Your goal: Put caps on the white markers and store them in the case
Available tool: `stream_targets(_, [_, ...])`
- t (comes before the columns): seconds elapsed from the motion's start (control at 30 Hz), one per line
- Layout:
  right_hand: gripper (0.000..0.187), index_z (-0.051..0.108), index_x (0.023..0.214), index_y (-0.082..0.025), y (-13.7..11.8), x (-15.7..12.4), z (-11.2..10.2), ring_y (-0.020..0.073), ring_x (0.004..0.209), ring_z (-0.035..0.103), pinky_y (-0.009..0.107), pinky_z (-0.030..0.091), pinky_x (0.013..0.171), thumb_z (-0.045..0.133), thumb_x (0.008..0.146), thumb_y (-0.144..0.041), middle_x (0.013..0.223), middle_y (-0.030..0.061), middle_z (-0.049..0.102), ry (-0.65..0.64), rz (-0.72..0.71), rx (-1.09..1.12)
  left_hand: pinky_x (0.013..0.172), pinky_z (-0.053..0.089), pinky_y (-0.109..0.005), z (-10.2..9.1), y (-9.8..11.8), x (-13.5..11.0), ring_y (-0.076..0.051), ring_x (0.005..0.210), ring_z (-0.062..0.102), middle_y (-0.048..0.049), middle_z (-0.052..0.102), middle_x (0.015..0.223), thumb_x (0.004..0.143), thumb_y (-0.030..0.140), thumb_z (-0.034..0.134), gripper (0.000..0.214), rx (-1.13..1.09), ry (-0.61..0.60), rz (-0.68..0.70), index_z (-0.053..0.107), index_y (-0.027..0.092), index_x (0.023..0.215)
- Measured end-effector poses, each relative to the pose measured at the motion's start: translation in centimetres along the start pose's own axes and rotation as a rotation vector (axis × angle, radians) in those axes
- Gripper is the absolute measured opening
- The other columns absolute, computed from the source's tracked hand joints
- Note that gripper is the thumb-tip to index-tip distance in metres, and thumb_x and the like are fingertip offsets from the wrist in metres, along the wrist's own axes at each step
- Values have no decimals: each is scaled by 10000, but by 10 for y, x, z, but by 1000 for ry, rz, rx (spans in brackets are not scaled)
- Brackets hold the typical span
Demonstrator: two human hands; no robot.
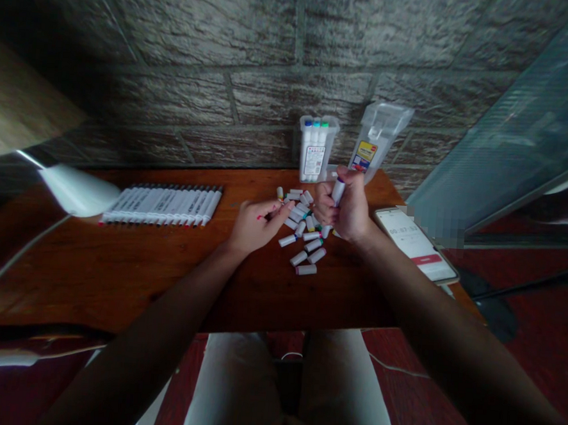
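My right hand (350, 207) is closed around a white marker (338, 191) with a purple end pointing up; its lower part is hidden by the fingers. Over the left edge of a loose pile of white marker caps (313, 245) with coloured ends is my left hand (260, 225), red ink marks on its skin. Its thumb and fingers come together at the caps, and whatever is between them cannot be made out. Behind the pile, a clear plastic case (334, 138) stands upright with several markers (314, 144) in it, their blue, teal and green ends up.
A long row of white markers (164, 204) lies side by side on the wooden table (184, 264). At the left stands a white lamp (78, 190). A clear lid (384, 132) leans by the stone wall (257, 102). A phone (414, 243) showing a timer lies at the right edge.
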State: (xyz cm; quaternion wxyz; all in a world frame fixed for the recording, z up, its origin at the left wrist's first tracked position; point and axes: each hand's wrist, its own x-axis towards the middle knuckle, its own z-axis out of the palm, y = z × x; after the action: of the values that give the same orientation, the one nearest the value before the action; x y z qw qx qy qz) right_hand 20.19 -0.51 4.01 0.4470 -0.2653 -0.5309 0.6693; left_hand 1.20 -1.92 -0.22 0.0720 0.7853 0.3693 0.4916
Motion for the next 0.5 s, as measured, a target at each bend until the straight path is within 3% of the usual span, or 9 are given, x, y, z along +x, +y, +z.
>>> stream_targets(0.27, [605,338,565,-254,-2,2,4,81,341,125,240,129,332,430,845,-782,392,-92,181,52,43,-24,501,334,-223,0,0,-1,-69,454,450,29,545,502,963,352,582,446,-6,-2,-7,566,151,565])
stream_targets(0.5, [573,412,612,-253,-1,1,-2,96,357,167,242,127,344,453,840,-777,412,-89,174,43,47,-20,481,293,-226,-2,1,1,-64,440,406,42,493,473,960,348,582,455,6,4,-1,551,151,551])
